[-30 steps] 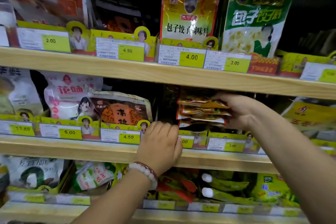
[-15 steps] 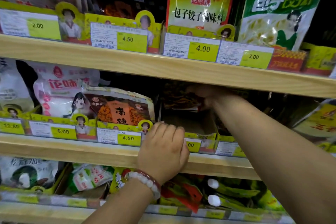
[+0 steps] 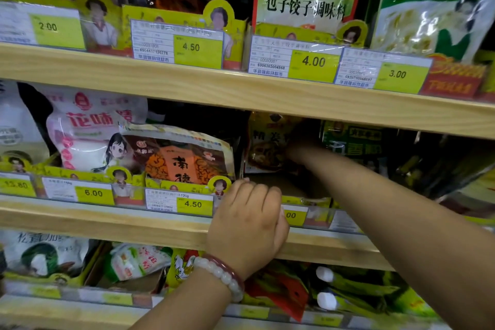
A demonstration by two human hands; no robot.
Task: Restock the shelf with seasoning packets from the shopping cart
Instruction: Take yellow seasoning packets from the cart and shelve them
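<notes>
Yellow-and-brown seasoning packets (image 3: 263, 142) stand upright deep in the middle shelf, inside a cardboard display tray (image 3: 308, 199). My right hand (image 3: 298, 142) reaches far in under the upper shelf board, lies in shadow, and holds the packets at their right edge. Its fingers are hard to make out. My left hand (image 3: 249, 220), with a bead bracelet on the wrist, grips the tray's front lip at the shelf edge, fingers curled over the top. The shopping cart is out of view.
Wooden shelf boards (image 3: 241, 94) carry yellow price tags. An orange packet (image 3: 184, 161) and a white-pink bag (image 3: 88, 128) sit left of the tray, a green packet (image 3: 353, 139) to the right. Tall pouches (image 3: 305, 0) stand above, more packets (image 3: 281, 289) below.
My right hand has carried the stack of packets from the shelf front deep into the tray, where they now stand upright. My left hand has stayed on the tray's lip. The view has moved closer.
</notes>
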